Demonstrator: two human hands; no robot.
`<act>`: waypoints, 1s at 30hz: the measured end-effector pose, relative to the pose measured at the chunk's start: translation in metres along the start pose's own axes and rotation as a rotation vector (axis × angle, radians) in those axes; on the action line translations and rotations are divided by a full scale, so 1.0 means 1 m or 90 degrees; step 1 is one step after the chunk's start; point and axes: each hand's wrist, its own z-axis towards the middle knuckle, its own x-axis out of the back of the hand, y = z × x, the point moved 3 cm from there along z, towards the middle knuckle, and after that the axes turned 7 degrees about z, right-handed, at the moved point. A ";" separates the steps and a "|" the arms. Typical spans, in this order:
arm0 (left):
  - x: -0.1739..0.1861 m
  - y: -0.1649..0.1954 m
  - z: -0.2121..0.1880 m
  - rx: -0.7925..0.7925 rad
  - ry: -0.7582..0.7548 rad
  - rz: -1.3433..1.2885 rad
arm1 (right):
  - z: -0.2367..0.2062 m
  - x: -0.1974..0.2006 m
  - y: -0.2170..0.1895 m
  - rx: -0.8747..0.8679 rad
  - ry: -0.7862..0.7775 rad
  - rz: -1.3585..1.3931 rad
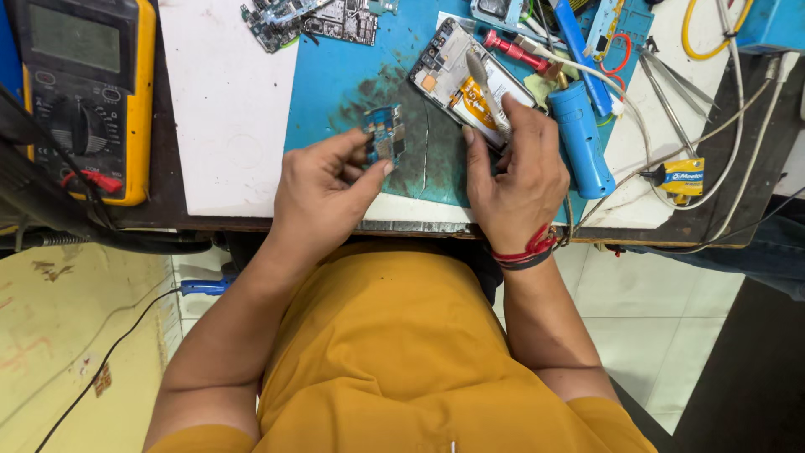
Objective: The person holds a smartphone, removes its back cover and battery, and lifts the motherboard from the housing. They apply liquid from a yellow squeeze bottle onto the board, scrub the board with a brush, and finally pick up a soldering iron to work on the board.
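Blue mat (pixel 335 84) is carrying the work: you are holding a small circuit board (pixel 385 138) pinched between thumb and fingertips of your left hand (pixel 323 189), lifted clear of the opened phone (pixel 457 80). Your right hand (pixel 516 180) is closing on tweezers (pixel 489 92), whose tips are resting over the phone, just beyond that grip. Judging by this, the phone is already opened and the board is already out; whatever follows inside the phone is not yet done. More boards (pixel 314 21) are lying well beyond your left grip. Right of the tweezers grip, a blue cylinder tool (pixel 581 138) is lying; farther right, a yellow label (pixel 683 178) is sitting on a cable. Far left, a yellow multimeter (pixel 84 92) is resting.
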 end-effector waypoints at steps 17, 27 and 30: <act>0.016 0.020 0.007 -0.397 -0.006 0.429 | -0.069 0.017 0.009 -0.202 -0.081 0.389; 0.007 0.000 0.017 -0.466 -0.020 0.395 | -0.071 0.026 -0.008 -0.182 -0.142 0.213; 0.006 -0.003 0.014 -0.487 0.007 0.405 | -0.071 0.026 -0.013 -0.148 -0.118 0.195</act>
